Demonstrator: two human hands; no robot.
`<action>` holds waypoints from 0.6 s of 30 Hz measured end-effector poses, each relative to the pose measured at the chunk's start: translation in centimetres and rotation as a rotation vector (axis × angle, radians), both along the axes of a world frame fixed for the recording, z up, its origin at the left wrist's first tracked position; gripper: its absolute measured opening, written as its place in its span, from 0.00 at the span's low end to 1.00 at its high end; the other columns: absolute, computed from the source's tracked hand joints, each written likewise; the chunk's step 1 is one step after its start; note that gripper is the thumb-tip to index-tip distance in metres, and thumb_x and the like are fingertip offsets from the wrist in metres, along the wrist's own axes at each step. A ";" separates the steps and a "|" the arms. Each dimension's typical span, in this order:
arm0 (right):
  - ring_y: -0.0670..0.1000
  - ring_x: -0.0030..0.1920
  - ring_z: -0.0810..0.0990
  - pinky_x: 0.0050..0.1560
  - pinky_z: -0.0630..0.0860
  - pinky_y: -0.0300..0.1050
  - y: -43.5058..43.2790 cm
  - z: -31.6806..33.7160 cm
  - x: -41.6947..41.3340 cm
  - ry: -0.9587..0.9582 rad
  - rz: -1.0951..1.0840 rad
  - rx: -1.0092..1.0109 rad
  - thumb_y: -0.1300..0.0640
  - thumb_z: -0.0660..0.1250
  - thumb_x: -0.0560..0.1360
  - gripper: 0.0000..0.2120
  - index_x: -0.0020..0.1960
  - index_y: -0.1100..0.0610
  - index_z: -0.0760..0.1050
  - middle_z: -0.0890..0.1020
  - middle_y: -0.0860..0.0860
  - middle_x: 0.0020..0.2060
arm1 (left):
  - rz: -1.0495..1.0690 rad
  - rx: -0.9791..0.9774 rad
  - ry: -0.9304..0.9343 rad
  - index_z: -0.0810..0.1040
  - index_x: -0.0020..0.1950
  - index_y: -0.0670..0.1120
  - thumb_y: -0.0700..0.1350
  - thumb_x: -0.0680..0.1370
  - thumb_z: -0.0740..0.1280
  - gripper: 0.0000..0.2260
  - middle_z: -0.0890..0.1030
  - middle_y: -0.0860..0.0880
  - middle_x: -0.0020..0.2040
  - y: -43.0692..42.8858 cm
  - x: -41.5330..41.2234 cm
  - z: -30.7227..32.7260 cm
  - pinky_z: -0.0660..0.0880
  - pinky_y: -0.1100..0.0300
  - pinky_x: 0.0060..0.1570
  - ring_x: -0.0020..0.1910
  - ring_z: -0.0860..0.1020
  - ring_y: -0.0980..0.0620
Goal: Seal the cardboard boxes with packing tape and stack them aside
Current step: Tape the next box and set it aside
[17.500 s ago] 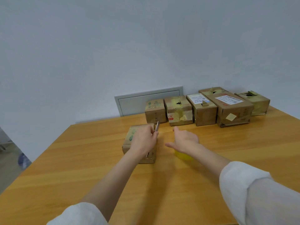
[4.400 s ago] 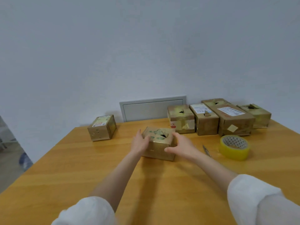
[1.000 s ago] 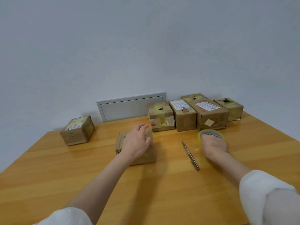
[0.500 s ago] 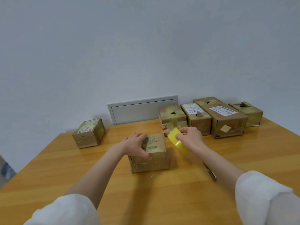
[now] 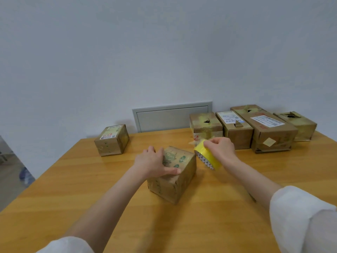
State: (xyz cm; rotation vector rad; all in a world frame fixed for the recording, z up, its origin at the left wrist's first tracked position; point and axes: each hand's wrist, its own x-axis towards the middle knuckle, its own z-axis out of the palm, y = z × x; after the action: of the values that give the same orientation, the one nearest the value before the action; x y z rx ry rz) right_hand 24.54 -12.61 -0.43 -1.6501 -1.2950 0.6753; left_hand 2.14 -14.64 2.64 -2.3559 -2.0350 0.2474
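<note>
Taping step in hand: box [image 5: 172, 172] at frame centre is pinned by left hand [image 5: 152, 164]; tape roll [image 5: 207, 158], just right of it, is gripped by right hand [image 5: 219, 149]. Next, the tape end likely needs pulling across the top seam.

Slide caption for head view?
Left hand presses on the cardboard box; right hand holds the yellow tape roll beside it.

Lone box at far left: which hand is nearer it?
Left. The left hand rests on the middle box, right of the lone box; the right hand, holding tape, is farther right.
</note>
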 end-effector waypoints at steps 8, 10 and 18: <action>0.50 0.51 0.76 0.48 0.71 0.44 -0.3 0.2 -2.1 0.043 0.116 -0.005 0.56 0.67 0.74 0.12 0.56 0.58 0.80 0.80 0.50 0.50 | -0.113 -0.098 -0.102 0.44 0.79 0.50 0.72 0.64 0.68 0.55 0.43 0.47 0.79 -2.6 0.6 -1.6 0.61 0.43 0.71 0.76 0.50 0.42; 0.50 0.52 0.77 0.50 0.73 0.45 -0.3 0.4 -2.9 0.051 0.135 0.011 0.56 0.68 0.74 0.12 0.56 0.58 0.81 0.80 0.51 0.51 | -0.102 -0.074 -0.054 0.44 0.79 0.49 0.73 0.63 0.67 0.56 0.45 0.48 0.79 -3.2 0.7 -1.7 0.63 0.44 0.70 0.76 0.51 0.42; 0.44 0.41 0.74 0.38 0.69 0.42 -0.6 1.5 -2.6 0.089 0.084 0.071 0.54 0.67 0.74 0.05 0.41 0.53 0.80 0.79 0.45 0.39 | 0.038 0.172 0.066 0.56 0.76 0.43 0.77 0.65 0.60 0.51 0.68 0.45 0.68 -4.9 2.7 -2.4 0.71 0.54 0.49 0.61 0.70 0.44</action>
State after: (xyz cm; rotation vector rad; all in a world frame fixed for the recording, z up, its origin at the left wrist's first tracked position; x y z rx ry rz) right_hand 21.98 -13.25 1.09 -1.4991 -1.3156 0.7368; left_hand 4.86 -19.52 0.26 -2.1811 -1.9861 0.1429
